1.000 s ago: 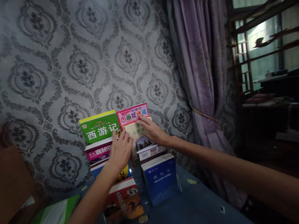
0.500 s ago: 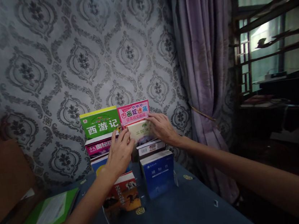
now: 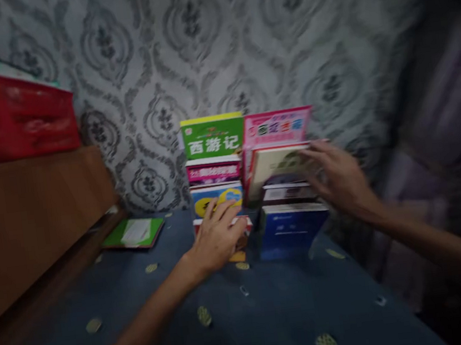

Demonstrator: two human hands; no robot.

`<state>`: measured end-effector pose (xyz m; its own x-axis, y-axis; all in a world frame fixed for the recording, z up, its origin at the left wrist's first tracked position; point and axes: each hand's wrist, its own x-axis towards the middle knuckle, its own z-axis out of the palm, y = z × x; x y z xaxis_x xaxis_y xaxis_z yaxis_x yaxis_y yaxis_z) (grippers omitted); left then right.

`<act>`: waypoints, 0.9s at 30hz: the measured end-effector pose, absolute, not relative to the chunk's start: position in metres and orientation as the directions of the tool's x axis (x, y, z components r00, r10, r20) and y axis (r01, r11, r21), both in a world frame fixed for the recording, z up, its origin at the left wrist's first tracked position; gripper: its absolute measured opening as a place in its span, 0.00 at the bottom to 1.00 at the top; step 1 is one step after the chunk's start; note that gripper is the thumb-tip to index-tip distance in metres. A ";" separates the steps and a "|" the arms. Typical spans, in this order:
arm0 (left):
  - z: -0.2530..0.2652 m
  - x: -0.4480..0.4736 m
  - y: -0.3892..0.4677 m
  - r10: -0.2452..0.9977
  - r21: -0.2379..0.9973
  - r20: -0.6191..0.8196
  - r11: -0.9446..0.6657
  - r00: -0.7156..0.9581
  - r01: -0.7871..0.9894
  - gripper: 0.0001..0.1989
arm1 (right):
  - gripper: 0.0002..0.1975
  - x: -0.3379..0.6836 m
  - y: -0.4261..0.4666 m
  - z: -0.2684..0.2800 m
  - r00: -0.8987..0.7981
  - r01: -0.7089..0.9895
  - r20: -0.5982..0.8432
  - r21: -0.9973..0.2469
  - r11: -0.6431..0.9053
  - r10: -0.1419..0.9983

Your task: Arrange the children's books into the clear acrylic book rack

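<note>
Two rows of upright books stand on the dark blue tablecloth. My left hand (image 3: 217, 238) is open, its fingers spread in front of the left row, over a red and orange book (image 3: 239, 255) and the lower part of a blue and yellow book (image 3: 200, 201). Behind these are a magenta book (image 3: 213, 172) and a green book (image 3: 213, 138). At the right row, my right hand (image 3: 338, 176) is open, fingertips against the upper right edge of a cream book (image 3: 273, 161). Behind that is a pink book (image 3: 277, 127); in front are a dark book (image 3: 286, 193) and a blue book (image 3: 290, 232).
A green folder or book (image 3: 137, 232) with a white sheet lies at the left. Beside it is a brown box-like piece (image 3: 38, 213) with a red basket (image 3: 17, 112) on top. The patterned wall (image 3: 194, 48) is close behind the books; a purple curtain (image 3: 427, 170) hangs at the right.
My left hand has left the cream book and come down to the front of the left row. My right hand stays by the cream book's edge. The view has swung left and down.
</note>
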<state>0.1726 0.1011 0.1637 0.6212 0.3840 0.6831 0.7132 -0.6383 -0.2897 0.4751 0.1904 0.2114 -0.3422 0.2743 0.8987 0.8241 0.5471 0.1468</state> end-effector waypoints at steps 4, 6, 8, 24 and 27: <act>0.122 0.126 0.082 0.413 -0.176 0.762 -0.609 0.499 0.774 0.14 | 0.20 0.449 0.169 0.183 -0.347 0.779 0.903 0.129 0.614 0.252; 0.098 0.099 0.076 0.441 -0.137 0.780 -0.572 0.444 0.809 0.15 | 0.23 0.432 0.148 0.164 -0.354 0.746 0.901 0.111 0.657 0.250; 0.075 0.071 0.075 0.522 -0.092 0.754 -0.517 0.399 0.851 0.16 | 0.28 0.412 0.125 0.141 -0.383 0.694 0.890 0.099 0.714 0.249; 0.035 -0.075 0.144 0.969 0.059 0.022 0.243 -0.244 0.968 0.40 | 0.13 0.230 0.064 0.005 -0.602 0.059 0.677 -0.492 0.868 0.424; 0.028 -0.074 0.137 0.967 0.062 0.054 0.247 -0.251 0.967 0.38 | 0.14 0.226 0.064 -0.016 -0.627 0.048 0.638 -0.541 0.840 0.447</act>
<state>-0.0739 0.1374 0.0282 -0.2507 0.9666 0.0540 0.9669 0.2473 0.0623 0.2262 0.0641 -0.0163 -0.6270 0.4469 0.6381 0.0477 0.8396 -0.5411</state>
